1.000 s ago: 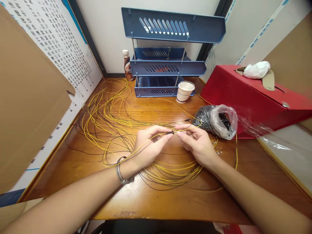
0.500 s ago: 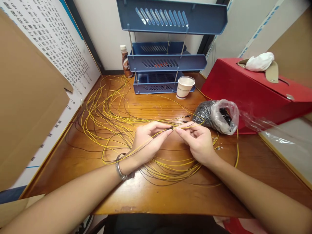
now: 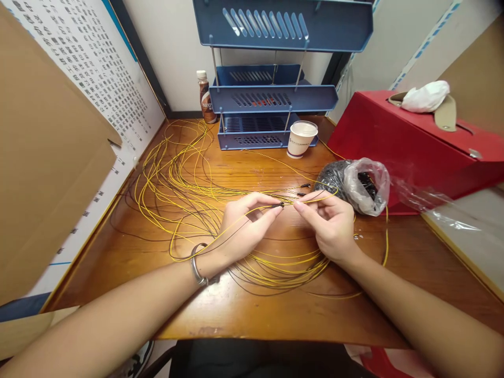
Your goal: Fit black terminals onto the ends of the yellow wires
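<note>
Between thumb and forefinger, my left hand (image 3: 246,226) pinches a small black connector (image 3: 279,205). A yellow wire and a dark wire trail from it back across the left wrist. My right hand (image 3: 333,226) is closed in a pinch just to the right, a small gap away from the connector. A yellow wire passes by its fingertips, but whether they grip it or some tiny part I cannot tell. Under and left of both hands spreads a loose tangle of yellow and dark wires (image 3: 177,184). Two black connector ends (image 3: 305,185) lie beyond the right fingers.
A plastic bag (image 3: 334,176) of small black pieces lies open behind my right hand. Farther back are a paper cup (image 3: 301,140), a blue tiered rack (image 3: 271,100) and a bottle (image 3: 205,100). On the right stands a red box (image 3: 362,131); cardboard (image 3: 47,157) leans at left.
My right hand has drawn slightly to the right, widening the gap to the connector. My left hand keeps its pinch. The whole view has shifted a little.
</note>
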Available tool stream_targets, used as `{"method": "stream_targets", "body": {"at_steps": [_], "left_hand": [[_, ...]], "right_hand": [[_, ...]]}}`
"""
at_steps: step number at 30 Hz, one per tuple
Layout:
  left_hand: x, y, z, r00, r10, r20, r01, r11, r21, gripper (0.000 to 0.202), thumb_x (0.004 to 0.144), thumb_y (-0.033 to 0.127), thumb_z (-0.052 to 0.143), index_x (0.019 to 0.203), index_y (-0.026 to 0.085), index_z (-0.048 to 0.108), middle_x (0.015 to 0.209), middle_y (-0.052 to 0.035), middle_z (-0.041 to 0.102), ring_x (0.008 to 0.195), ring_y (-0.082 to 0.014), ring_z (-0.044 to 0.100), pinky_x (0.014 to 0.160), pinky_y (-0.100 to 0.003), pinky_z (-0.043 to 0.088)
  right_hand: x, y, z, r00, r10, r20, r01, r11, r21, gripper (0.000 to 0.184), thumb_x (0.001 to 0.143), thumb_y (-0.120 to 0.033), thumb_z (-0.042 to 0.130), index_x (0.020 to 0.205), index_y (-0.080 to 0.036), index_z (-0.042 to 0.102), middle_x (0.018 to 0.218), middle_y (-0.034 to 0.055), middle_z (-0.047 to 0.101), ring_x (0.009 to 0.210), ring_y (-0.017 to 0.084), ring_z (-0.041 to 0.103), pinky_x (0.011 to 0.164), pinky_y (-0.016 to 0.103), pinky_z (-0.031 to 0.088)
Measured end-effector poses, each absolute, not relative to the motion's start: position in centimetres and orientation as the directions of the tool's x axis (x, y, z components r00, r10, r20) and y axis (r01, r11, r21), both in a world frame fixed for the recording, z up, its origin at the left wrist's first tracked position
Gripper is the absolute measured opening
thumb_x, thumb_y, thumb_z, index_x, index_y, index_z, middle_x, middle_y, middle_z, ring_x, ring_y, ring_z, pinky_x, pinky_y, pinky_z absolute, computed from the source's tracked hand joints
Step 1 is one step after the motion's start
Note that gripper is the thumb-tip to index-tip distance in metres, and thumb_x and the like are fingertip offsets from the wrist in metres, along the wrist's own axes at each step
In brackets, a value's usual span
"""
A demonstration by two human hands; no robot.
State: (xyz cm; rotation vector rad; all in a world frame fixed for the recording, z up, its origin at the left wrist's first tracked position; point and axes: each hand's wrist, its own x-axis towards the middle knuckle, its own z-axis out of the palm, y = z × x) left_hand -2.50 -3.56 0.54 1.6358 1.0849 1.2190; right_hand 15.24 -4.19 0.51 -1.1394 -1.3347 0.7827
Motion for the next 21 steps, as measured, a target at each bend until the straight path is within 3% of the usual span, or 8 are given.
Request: {"method": "stream_targets", "body": {"at_steps": [4, 11, 21], "left_hand": [[-2.59, -3.57, 0.70, 0.164, 0.947, 0.276, 0.168, -0.303, 0.938, 0.016, 0.087, 0.030, 0.071, 0.097, 0.018, 0.076, 0.086, -0.0044, 0.076, 0.061, -0.0116, 0.066, 0.053, -0.022, 0.052], [-2.48, -3.62, 0.52, 0.157, 0.951, 0.267, 0.141, -0.289, 0.947, 0.014, 0.086, 0.029, 0.073, 0.095, 0.019, 0.076, 0.091, -0.0058, 0.078, 0.090, -0.0199, 0.074, 0.066, -0.025, 0.058], [-2.48, -3.70, 0.64, 0.201, 0.944, 0.262, 0.091, -0.284, 0.954, 0.009, 0.087, 0.024, 0.072, 0.094, 0.018, 0.074, 0.094, -0.0043, 0.078, 0.091, -0.0175, 0.075, 0.080, -0.027, 0.061]], "right_hand": [[15.14, -4.12, 0.65, 0.136, 0.943, 0.303, 0.178, 0.278, -0.944, 0.022, 0.075, -0.040, 0.079, 0.074, -0.022, 0.068, 0.061, 0.0006, 0.056, 0.056, 0.013, 0.046, 0.050, 0.026, 0.034], [15.03, -4.05, 0.64, 0.110, 0.948, 0.299, 0.184, 0.276, -0.943, 0.022, 0.075, -0.041, 0.078, 0.073, -0.021, 0.068, 0.061, 0.0009, 0.056, 0.055, 0.013, 0.046, 0.048, 0.025, 0.035], [14.67, -4.09, 0.08, 0.033, 0.967, 0.254, 0.162, 0.245, -0.956, 0.026, 0.077, -0.041, 0.079, 0.073, -0.020, 0.066, 0.056, -0.0034, 0.049, 0.049, 0.009, 0.038, 0.045, 0.024, 0.031]]}}
